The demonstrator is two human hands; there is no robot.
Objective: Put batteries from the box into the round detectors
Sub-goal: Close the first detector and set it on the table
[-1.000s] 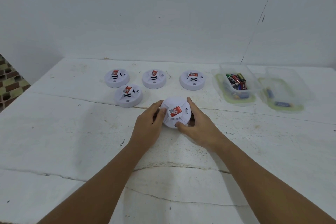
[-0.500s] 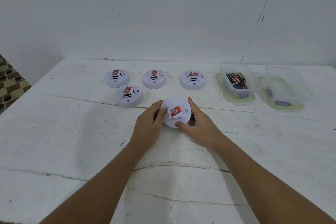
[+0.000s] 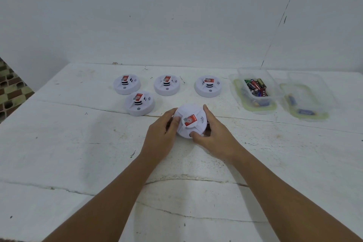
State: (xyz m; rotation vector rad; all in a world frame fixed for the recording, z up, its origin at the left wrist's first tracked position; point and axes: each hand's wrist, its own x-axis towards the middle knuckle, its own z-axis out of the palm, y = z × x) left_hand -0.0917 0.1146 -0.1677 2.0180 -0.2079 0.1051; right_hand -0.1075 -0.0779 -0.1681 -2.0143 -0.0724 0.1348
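Note:
A white round detector (image 3: 191, 116) with a red label sits on the table, tilted toward me. My left hand (image 3: 161, 133) grips its left rim and my right hand (image 3: 215, 133) grips its right and near rim. Behind it stand several more white detectors: one at the near left (image 3: 139, 103), and a back row at left (image 3: 127, 84), middle (image 3: 167, 85) and right (image 3: 208, 86). A clear plastic box (image 3: 255, 76) at the back right holds several batteries (image 3: 256, 87).
A second clear box (image 3: 310, 84) at the far right holds two batteries. Each box rests on a green-rimmed lid. The white table (image 3: 78, 143) is cracked and meets a white wall behind. A tiled floor shows past the left edge.
Both hands keep their hold on the detector. It has turned slightly, its red label rotating a little; nothing else moved.

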